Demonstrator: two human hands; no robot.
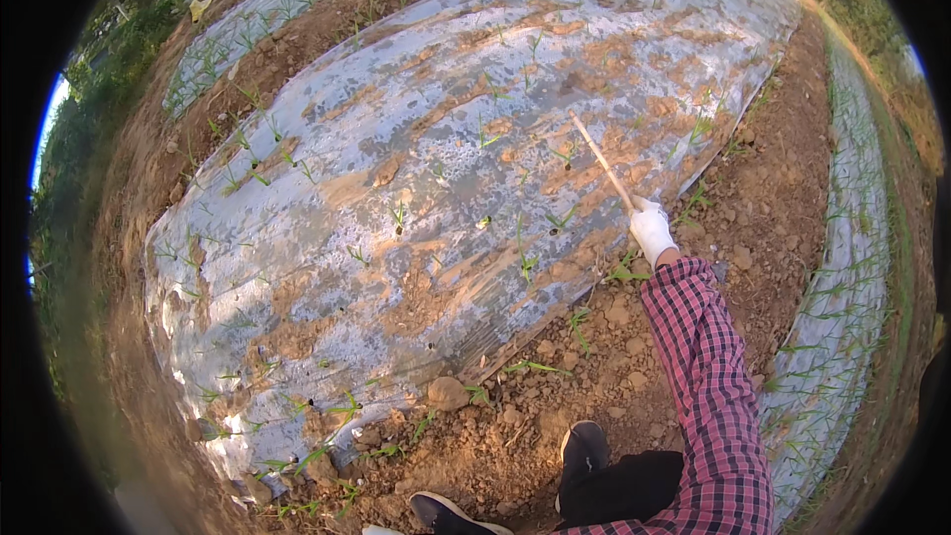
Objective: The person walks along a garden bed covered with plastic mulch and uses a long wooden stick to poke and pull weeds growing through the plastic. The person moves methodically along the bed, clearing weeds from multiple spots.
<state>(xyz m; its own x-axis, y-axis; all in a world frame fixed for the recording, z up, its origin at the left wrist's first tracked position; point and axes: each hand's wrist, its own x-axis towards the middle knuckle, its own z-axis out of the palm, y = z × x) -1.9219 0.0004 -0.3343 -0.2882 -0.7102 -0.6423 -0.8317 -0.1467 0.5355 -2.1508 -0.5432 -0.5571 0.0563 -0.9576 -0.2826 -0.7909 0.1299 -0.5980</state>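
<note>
My right hand [651, 232], in a white glove below a red-and-black checked sleeve, is closed around the near end of a thin wooden stick [600, 157]. The stick points up and left, its far tip over a raised bed covered with plastic mulch film [446, 186]. Green seedlings poke through holes in the film; one seedling [562, 220] stands left of the gloved hand. Of my left hand, only a bit of what looks like a white glove [382, 530] shows at the bottom edge; its fingers are hidden.
My dark shoes [585, 453] stand on cloddy bare soil [617, 364] beside the bed. A round clod or stone [448, 393] lies at the film's edge. Other film-covered beds with seedlings run along the right [839, 260] and upper left [252, 22]. Bushes grow at the far left.
</note>
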